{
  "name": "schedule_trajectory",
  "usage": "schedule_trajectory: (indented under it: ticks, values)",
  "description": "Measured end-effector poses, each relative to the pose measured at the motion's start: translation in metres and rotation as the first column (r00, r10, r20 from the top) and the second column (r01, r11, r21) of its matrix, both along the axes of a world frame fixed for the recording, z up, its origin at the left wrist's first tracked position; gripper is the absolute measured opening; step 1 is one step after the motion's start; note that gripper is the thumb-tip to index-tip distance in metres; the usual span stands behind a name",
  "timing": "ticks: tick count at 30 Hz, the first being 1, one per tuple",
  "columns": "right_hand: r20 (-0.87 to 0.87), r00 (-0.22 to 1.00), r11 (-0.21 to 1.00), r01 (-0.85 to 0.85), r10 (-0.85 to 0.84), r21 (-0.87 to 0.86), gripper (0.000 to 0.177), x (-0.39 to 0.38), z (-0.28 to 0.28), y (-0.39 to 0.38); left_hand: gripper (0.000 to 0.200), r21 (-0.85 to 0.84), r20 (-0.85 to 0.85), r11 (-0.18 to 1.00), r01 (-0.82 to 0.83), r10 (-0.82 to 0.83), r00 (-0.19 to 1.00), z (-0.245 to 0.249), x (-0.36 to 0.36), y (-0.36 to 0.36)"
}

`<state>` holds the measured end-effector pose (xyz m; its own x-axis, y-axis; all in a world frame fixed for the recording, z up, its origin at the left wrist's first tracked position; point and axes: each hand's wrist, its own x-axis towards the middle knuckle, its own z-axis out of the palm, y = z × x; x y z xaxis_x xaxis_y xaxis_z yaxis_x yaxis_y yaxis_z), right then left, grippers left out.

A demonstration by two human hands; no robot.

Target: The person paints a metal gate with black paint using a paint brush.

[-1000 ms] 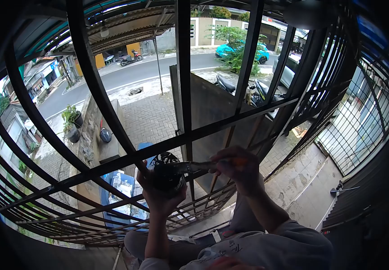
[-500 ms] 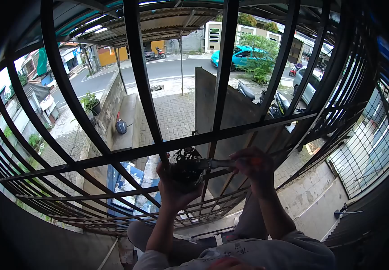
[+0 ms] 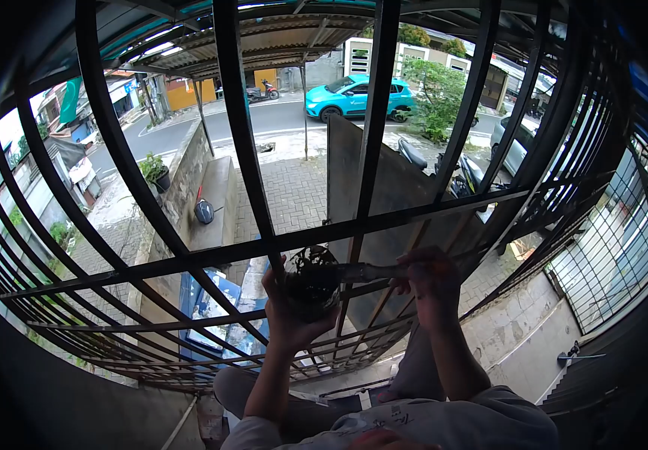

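My left hand is wrapped around a small container of black paint, its inner wall smeared with dark streaks. In my right hand is a paintbrush, gripped by its handle and held nearly level. The brush's bristles point left, over the container's mouth, and look dark; where they end inside is hard to make out. Just in front of both hands runs a dark metal crossbar of a barred grille, with upright bars rising from it.
Beyond the bars stands a dark metal gate panel. Parked motorcycles are behind it. A low wall ledge holds a dark bag or helmet. Below left lies a blue and white paint-stained surface. A turquoise car is on the street.
The brush has shifted slightly right, with my right hand drawing back a little. The container stays in my left hand. Outside, the turquoise car has moved left along the street.
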<state>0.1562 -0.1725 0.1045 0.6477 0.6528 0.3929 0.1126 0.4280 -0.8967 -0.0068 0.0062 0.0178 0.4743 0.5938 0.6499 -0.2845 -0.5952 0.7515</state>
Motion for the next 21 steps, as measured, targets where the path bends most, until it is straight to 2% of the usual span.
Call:
schedule_trajectory:
  ticks: [1,2,4,5,7,8,9,11,13,15,17,18,20,21]
  values:
    - [-0.046,0.999,0.997,-0.023,0.026,0.076,0.018,0.0,-0.002,-0.001,0.117,0.016,0.001,1.0,0.001,-0.002,1.0,-0.001,0.0,0.001]
    - [-0.049,0.998,0.997,-0.025,0.029,0.075,0.018,-0.001,0.0,-0.001,0.117,0.032,0.001,0.999,0.003,-0.003,1.0,-0.001,-0.001,0.002]
    - [0.066,0.998,0.992,0.032,-0.024,-0.122,0.021,-0.004,0.004,-0.002,0.116,0.004,0.015,1.0,0.025,-0.025,1.0,0.001,0.0,0.0]
    - [0.064,0.998,0.992,0.022,-0.015,-0.121,0.021,-0.002,0.001,-0.002,0.116,-0.021,0.036,0.999,0.044,-0.043,0.998,0.002,0.0,-0.001]
    - [-0.08,0.997,0.999,0.013,-0.01,0.038,0.025,0.003,-0.011,-0.001,0.116,0.008,-0.007,1.0,-0.003,0.003,1.0,0.003,-0.002,-0.001]
    - [-0.086,0.996,0.997,0.018,-0.011,0.079,0.028,0.002,-0.012,0.0,0.117,0.008,-0.024,1.0,-0.018,0.018,1.0,0.002,-0.002,-0.001]
    - [-0.082,0.996,0.997,-0.026,0.033,0.079,0.028,0.004,-0.015,0.0,0.117,0.005,-0.042,0.999,-0.037,0.037,0.998,-0.001,-0.002,0.0]
    - [0.003,1.0,0.999,0.03,-0.03,-0.022,0.029,0.008,-0.019,0.0,0.12,-0.031,-0.078,0.999,-0.03,0.028,0.997,-0.01,-0.001,0.004]
    - [-0.01,1.0,1.0,0.019,-0.019,0.001,0.029,0.007,-0.019,-0.001,0.121,0.016,-0.091,0.998,-0.055,0.056,0.994,-0.01,-0.002,0.005]
    - [-0.018,1.0,0.999,0.023,-0.022,0.022,0.03,0.006,-0.018,0.001,0.123,-0.005,-0.101,0.998,-0.065,0.064,0.993,-0.012,-0.003,0.006]
    - [-0.19,0.982,0.996,0.013,0.003,0.086,0.03,0.003,-0.018,0.001,0.124,0.019,-0.112,0.998,-0.056,0.058,0.992,-0.008,-0.003,0.005]
    - [-0.186,0.983,0.997,0.004,0.011,0.082,0.03,0.004,-0.021,0.001,0.124,0.045,-0.124,0.995,-0.086,0.091,0.988,-0.005,-0.005,0.003]
    - [-0.033,0.997,0.997,0.072,-0.071,0.028,0.024,0.008,-0.026,0.002,0.124,0.061,-0.115,0.994,-0.093,0.099,0.988,-0.001,-0.005,0.004]
    - [-0.029,0.998,0.998,0.064,-0.063,0.022,0.024,0.008,-0.025,0.002,0.125,0.079,-0.113,0.993,-0.089,0.098,0.989,-0.001,-0.005,0.004]
